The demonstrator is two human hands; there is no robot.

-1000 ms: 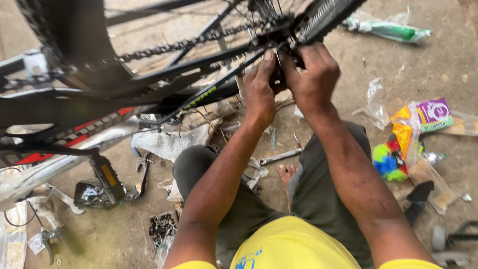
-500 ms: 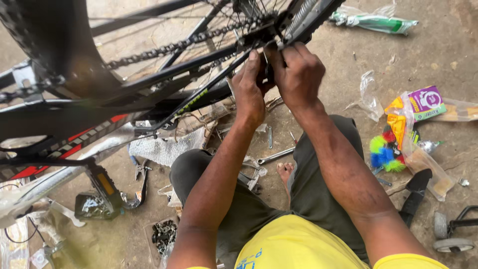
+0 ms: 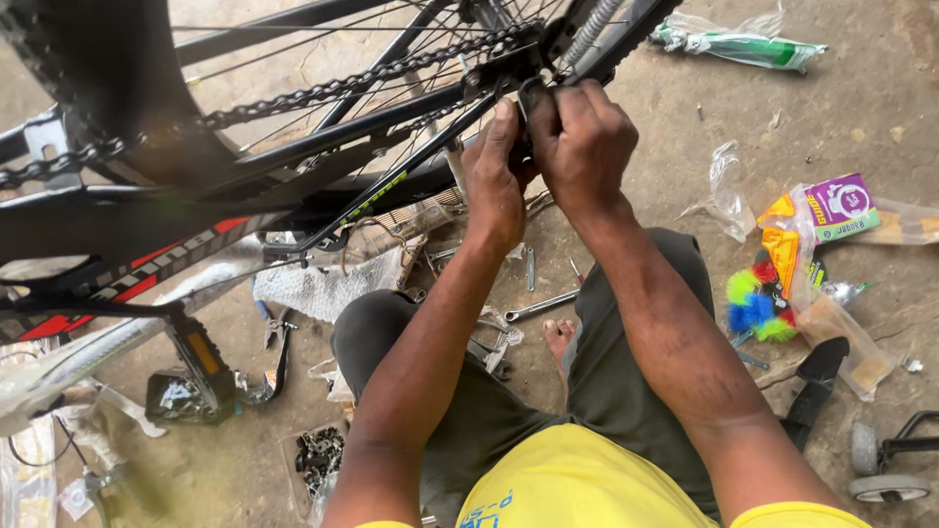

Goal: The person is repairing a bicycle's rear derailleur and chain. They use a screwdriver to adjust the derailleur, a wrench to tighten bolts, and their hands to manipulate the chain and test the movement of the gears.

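Up at the far middle of the head view, both hands meet at the rear hub of a black bicycle (image 3: 147, 210), where the frame tubes, the chain (image 3: 323, 90) and the spoked wheel (image 3: 391, 49) come together. The left hand (image 3: 494, 176) presses in from the near side with its fingers curled around a small dark part at the axle; the right hand (image 3: 585, 142) closes over the same spot from the right, fingers wrapped tight, so both grips are narrow and clamped on that hub fitting, though what exactly sits between the fingers is hidden by the knuckles. Compared with half a second and a second back, the hands have stayed on the same joint while the view has slid, so the hub now sits a little further left and nearer the top edge; the grip has not let go, and I judge the work at the axle is still going on, not finished. Near the knees a spanner (image 3: 540, 306) lies on the concrete floor (image 3: 685, 108), untouched. A black pedal (image 3: 201, 357) hangs at the near left. To the right lie a colourful feather duster (image 3: 753, 303) and crumpled snack wrappers (image 3: 827, 210), with a green and white plastic packet (image 3: 738, 44) at the far right and a small stabiliser wheel (image 3: 885, 484) at the near right corner.
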